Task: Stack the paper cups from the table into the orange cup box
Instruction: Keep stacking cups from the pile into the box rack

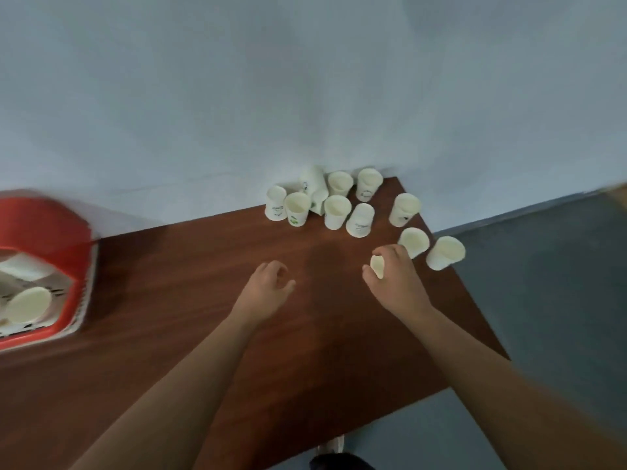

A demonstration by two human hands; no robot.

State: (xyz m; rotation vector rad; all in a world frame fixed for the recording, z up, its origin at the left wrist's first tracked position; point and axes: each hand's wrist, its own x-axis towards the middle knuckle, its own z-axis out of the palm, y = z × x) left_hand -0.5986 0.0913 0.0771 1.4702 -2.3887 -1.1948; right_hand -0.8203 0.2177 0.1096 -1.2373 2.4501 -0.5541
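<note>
Left hand (268, 286) loose, empty; right hand (397, 281) grip holds paper cup (377, 266); lettering unreadable.

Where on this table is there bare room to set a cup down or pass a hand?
Widest bare wood lies between the orange cup box and the left hand, running back to the wall. A smaller gap separates it from the right hand. Crowded: the far right corner, where paper cups cluster, two just beyond that hand.
</note>
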